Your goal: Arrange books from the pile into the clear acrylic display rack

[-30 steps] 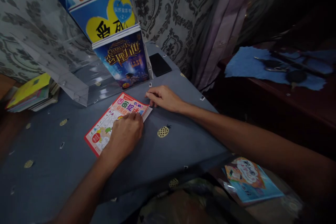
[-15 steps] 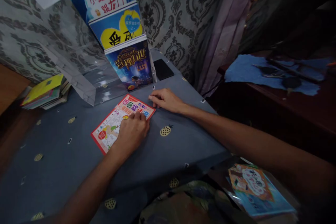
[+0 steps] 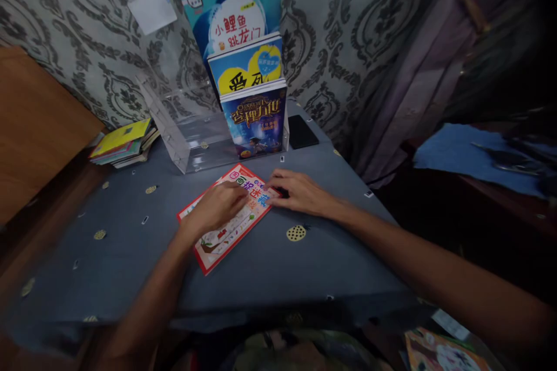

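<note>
A thin red-bordered book (image 3: 232,237) with colourful Chinese characters and drawings on its cover lies flat and slantwise on the table. My left hand (image 3: 217,206) rests across the cover's left part; its fingers are curled and their tips hidden. At the right corner is my right hand (image 3: 300,192), thumb and fingers on either side of that corner. The undersides of its fingers do not show. Behind the book stands a clear acrylic rack (image 3: 185,156) with a dark blue book (image 3: 261,122) in front, a yellow-and-blue book (image 3: 237,69) above it and larger teal books further up.
A stack of books (image 3: 124,142) lies at the table's back left, near a wooden panel (image 3: 39,133). A black flat object (image 3: 303,131) lies right of the rack. Blue cloth (image 3: 461,153) covers furniture at right. An orange-covered book (image 3: 439,353) shows below the table edge.
The camera view has swung left. My left hand has slid toward the book's left part, uncovering lower-right drawings. My right hand, apart from the book before, is now at its right corner.
</note>
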Demonstrator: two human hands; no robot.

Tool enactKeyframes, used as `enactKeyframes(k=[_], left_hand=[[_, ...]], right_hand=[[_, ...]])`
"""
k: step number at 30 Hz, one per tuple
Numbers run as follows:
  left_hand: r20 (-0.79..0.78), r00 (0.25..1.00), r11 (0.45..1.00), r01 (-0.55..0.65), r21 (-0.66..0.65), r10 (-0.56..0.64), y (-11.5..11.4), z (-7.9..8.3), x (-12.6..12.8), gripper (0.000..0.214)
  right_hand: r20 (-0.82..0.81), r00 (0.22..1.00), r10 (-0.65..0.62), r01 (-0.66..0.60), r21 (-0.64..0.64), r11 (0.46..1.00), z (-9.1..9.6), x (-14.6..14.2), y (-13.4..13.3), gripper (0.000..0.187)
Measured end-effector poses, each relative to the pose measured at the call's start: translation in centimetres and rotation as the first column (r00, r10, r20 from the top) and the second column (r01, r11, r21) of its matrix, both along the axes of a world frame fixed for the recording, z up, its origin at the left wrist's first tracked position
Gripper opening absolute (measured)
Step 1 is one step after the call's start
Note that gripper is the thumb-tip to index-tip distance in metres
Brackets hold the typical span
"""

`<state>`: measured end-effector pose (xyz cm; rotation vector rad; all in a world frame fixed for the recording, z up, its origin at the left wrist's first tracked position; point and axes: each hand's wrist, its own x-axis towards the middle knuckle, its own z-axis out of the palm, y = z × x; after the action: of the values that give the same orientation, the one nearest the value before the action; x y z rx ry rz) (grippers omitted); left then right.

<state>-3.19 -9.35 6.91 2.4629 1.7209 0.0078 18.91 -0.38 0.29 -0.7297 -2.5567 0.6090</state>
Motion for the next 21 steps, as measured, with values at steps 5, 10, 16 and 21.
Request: enactKeyframes(k=[5, 10, 16, 21], left_hand=[[-0.024, 0.993, 0.992, -0.118, -0.047, 0.117, -0.7, -0.4, -4.6, 0.035], [0.032, 0.980, 0.980, -0.196, -0.033, 0.197, -2.9, -2.5, -7.8, 0.044], [0.000, 0.969, 0.968, -0.247, 0.035, 0.247, -4.4, -3.2, -7.1, 0.043], [-0.091, 0.960, 0.964, -0.260, 0.053, 0.264, -4.6, -2.3, -5.5, 0.036]], right_hand=[[-0.031, 0.984, 0.174, -0.173, 0.053, 0.984, -1.2, -0.1, 0.1, 0.049], [-0.015, 0.983, 0.185, -0.182, 0.126, 0.975, -1.9, -0.2, 0.1, 0.044], [-0.033, 0.986, 0.163, -0.153, 0.202, 0.967, -2.0, 0.2, 0.9, 0.038], [-0.028, 0.995, 0.097, -0.088, 0.239, 0.967, -1.6, 0.6, 1.4, 0.035]])
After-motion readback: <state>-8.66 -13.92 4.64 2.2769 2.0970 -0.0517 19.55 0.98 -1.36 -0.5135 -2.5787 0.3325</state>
